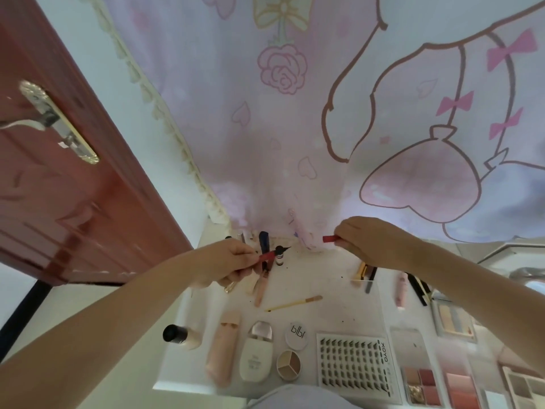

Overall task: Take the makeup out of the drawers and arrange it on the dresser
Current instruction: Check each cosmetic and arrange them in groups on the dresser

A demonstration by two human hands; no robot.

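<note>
My left hand [233, 261] pinches a red eyeliner pen [269, 255] with a black pointed tip, held above the back of the white dresser top [324, 278]. My right hand [368, 243] grips the pen's red cap [329, 239], pulled off and held apart to the right. On the dresser lie a black-capped foundation bottle [181, 336], a pink tube [222, 346], a white bottle [256, 354], a round white jar [296, 335], a three-shade compact [289, 364], a lash sheet [355, 361] and blush palettes [424, 385].
A thin brush [295, 304] lies mid-dresser. Small upright bottles [278, 258] stand at the back under a pink cartoon curtain [324, 113]. More pens and tubes [401, 287] lie under my right arm. A red door [59, 172] stands at the left.
</note>
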